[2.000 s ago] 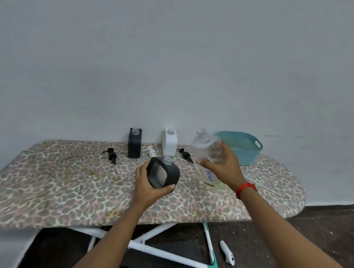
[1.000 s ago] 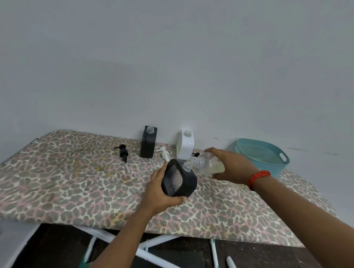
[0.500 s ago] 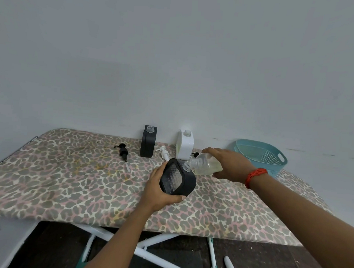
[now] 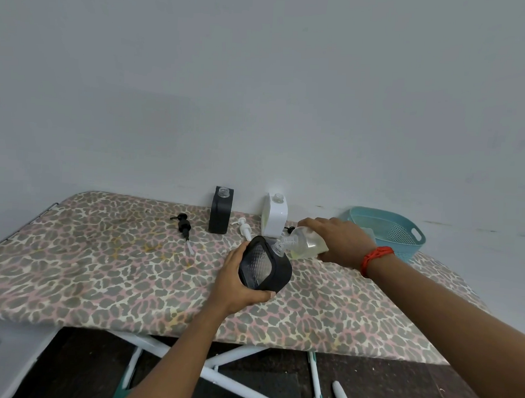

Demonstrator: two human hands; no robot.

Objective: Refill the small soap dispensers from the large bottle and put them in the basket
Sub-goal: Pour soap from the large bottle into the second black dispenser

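Both hands are gripping, each curled round a container over the middle of the leopard-print ironing board (image 4: pixel 102 267). Farthest left on the board lies a black pump (image 4: pixel 183 224) on its side, its tube pointing toward the near edge. Next to it, by the wall, a black dispenser (image 4: pixel 220 210) stands upright with its clear neck uncapped, and a white pump (image 4: pixel 244 228) lies just to its right. In front of these the left hand (image 4: pixel 236 283) wraps fingers and thumb round a dark dispenser (image 4: pixel 266 266), which is tilted with its open neck pointing up and to the right. A white dispenser (image 4: pixel 275 214) stands upright behind it, also uncapped, with a small black pump (image 4: pixel 290 229) partly hidden at its right. The large bottle (image 4: pixel 306 243), clear with pale yellowish soap inside, is tipped nearly flat, and its mouth meets the neck of the dark dispenser. The right hand (image 4: pixel 340 243) clasps that bottle from above, and a red band (image 4: pixel 374 259) circles the wrist. At the far right end of the board sits the teal basket (image 4: pixel 404 235), well apart from the dispensers.
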